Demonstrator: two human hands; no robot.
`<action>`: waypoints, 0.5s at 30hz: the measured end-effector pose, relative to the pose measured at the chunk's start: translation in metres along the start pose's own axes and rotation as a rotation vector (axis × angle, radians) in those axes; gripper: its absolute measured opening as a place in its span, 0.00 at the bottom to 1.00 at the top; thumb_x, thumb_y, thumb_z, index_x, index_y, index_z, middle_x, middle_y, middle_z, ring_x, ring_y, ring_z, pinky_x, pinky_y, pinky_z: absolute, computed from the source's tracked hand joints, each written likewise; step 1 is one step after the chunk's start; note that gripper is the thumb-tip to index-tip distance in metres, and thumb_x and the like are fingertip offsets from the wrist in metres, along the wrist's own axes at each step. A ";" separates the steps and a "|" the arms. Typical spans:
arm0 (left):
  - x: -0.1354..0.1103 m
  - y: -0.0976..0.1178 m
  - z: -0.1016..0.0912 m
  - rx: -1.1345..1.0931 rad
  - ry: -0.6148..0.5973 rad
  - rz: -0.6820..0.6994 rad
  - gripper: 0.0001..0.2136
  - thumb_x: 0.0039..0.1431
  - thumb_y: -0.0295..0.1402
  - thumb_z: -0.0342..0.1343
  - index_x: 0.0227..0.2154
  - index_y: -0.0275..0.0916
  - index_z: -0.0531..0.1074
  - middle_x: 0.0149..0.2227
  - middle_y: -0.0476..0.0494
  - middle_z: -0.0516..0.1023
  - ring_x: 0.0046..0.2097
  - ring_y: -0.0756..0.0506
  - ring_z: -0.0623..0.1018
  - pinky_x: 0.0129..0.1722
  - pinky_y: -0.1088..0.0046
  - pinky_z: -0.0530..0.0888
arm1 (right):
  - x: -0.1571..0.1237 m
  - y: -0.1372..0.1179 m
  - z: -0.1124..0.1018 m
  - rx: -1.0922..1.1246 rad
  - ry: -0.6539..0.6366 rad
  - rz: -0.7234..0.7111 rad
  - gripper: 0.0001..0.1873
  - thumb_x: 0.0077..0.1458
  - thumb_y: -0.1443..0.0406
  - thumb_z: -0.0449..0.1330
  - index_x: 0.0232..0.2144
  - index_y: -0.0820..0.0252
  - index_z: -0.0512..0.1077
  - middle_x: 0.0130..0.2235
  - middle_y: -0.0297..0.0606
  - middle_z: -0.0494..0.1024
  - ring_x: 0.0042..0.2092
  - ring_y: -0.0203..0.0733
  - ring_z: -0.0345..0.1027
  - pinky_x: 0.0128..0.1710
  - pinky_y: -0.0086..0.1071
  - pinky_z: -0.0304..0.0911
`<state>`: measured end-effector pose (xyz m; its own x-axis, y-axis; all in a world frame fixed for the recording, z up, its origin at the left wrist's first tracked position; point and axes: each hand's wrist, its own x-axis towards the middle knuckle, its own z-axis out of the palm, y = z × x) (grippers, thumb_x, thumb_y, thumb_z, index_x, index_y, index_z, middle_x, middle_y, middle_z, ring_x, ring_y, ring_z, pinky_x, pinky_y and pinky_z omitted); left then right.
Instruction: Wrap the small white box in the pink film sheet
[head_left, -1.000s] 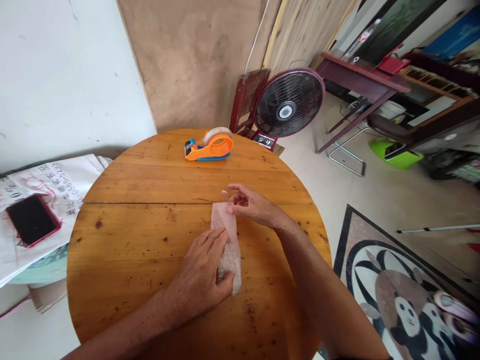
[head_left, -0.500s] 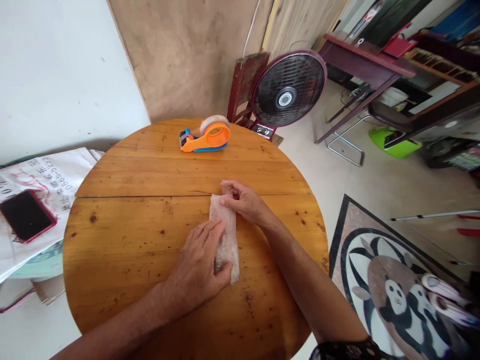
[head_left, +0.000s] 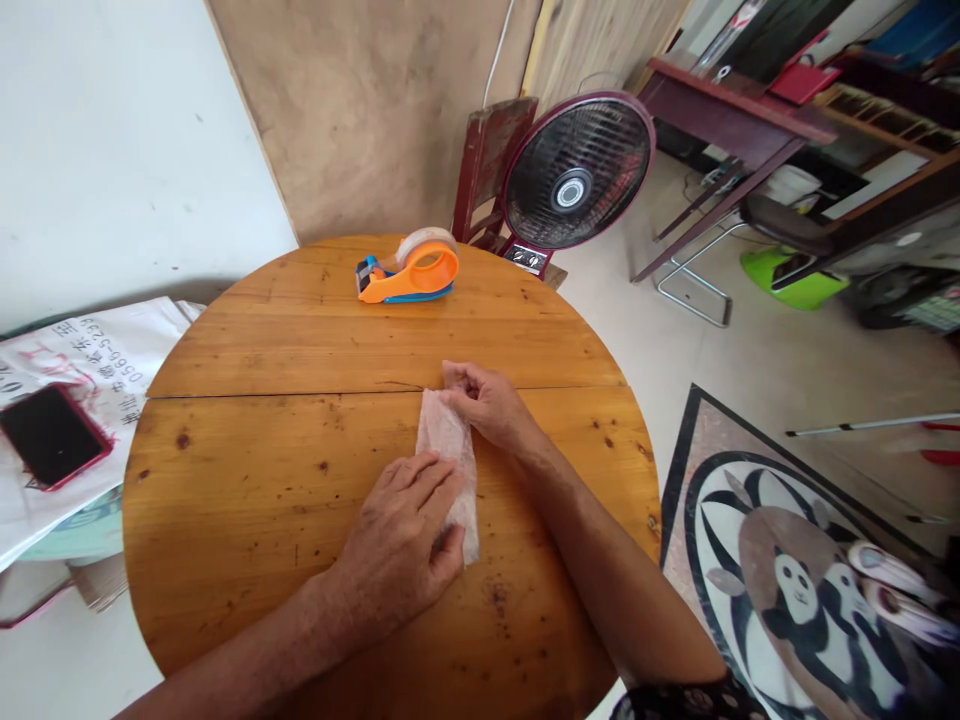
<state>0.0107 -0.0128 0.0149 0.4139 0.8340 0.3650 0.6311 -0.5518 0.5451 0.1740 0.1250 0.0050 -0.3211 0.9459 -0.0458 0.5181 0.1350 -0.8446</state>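
A narrow, pale bubble-wrap packet (head_left: 452, 450) lies lengthwise on the round wooden table (head_left: 247, 480). My left hand (head_left: 405, 545) rests flat over its near end, fingers stretched out and pressing it down. My right hand (head_left: 484, 402) is closed in a pinch on the packet's far end, fingertips pressed against its top edge. The packet's near part is hidden under my left palm.
An orange and blue tape dispenser (head_left: 409, 268) stands at the table's far edge. A phone in a red case (head_left: 46, 435) lies on printed white sacks (head_left: 75, 370) to the left. Beyond the table stand a floor fan (head_left: 577, 175) and a dark wooden chair (head_left: 487, 165).
My right hand came down from holding a small piece above the packet and now presses on its far end. My left hand slid slightly toward me along the packet.
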 end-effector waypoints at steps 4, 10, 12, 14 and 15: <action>-0.002 -0.001 0.002 -0.008 0.013 -0.001 0.17 0.58 0.27 0.52 0.51 0.33 0.69 0.51 0.34 0.77 0.55 0.36 0.73 0.55 0.51 0.73 | -0.002 -0.003 -0.005 0.130 -0.107 0.035 0.13 0.50 0.56 0.60 0.33 0.59 0.71 0.28 0.31 0.69 0.29 0.35 0.59 0.29 0.29 0.56; -0.003 -0.001 0.002 -0.008 0.004 -0.002 0.19 0.58 0.27 0.52 0.53 0.35 0.68 0.53 0.35 0.76 0.57 0.36 0.72 0.55 0.50 0.71 | -0.006 -0.005 -0.003 0.037 -0.098 0.044 0.13 0.47 0.60 0.63 0.37 0.58 0.74 0.30 0.31 0.73 0.31 0.36 0.63 0.30 0.29 0.58; -0.003 0.000 0.001 0.012 -0.005 -0.009 0.19 0.58 0.28 0.52 0.53 0.35 0.68 0.53 0.36 0.76 0.57 0.36 0.71 0.55 0.50 0.70 | -0.007 -0.005 -0.001 0.041 -0.074 0.047 0.15 0.47 0.62 0.63 0.40 0.59 0.75 0.33 0.33 0.75 0.33 0.38 0.65 0.33 0.30 0.59; -0.004 0.001 -0.001 0.047 -0.015 -0.014 0.18 0.58 0.28 0.53 0.52 0.35 0.69 0.52 0.36 0.76 0.55 0.35 0.71 0.54 0.50 0.71 | -0.007 -0.005 0.000 0.046 -0.062 0.066 0.16 0.47 0.62 0.63 0.40 0.59 0.76 0.34 0.33 0.76 0.33 0.38 0.66 0.33 0.30 0.60; -0.004 0.002 -0.002 0.072 -0.019 -0.017 0.18 0.58 0.28 0.53 0.52 0.35 0.70 0.52 0.37 0.77 0.53 0.35 0.72 0.52 0.50 0.71 | -0.007 -0.005 0.000 0.052 -0.059 0.075 0.15 0.47 0.62 0.63 0.40 0.59 0.76 0.33 0.33 0.77 0.33 0.38 0.66 0.33 0.30 0.60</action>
<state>0.0092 -0.0173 0.0163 0.4149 0.8433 0.3416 0.6832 -0.5367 0.4952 0.1735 0.1174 0.0099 -0.3301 0.9335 -0.1398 0.5011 0.0478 -0.8641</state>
